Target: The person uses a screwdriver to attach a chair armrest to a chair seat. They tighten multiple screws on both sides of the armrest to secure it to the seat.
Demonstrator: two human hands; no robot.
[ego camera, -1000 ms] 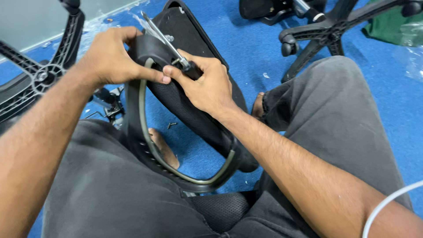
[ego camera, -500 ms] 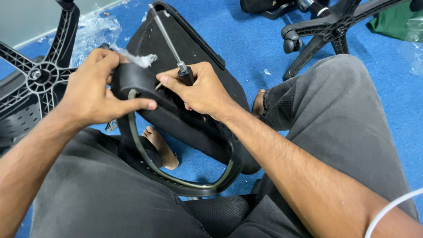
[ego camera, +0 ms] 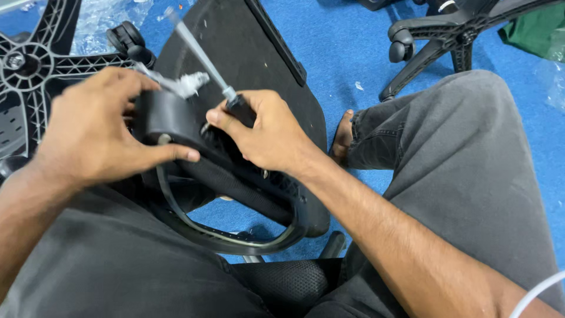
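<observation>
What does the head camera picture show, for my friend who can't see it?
A seated person's left hand grips a black chair armrest while the right hand holds a screwdriver against it. A star-shaped chair base lies on the blue floor.

L hand (ego camera: 94, 132) in from lower left, palm down, fingers curled, thumb stretched out to the right. R hand (ego camera: 265, 132) closed in a fist-like grip, knuckles up, index fingertip forward. Both forearms bare, R one running in from the lower right corner. Hands near, not touching.
</observation>
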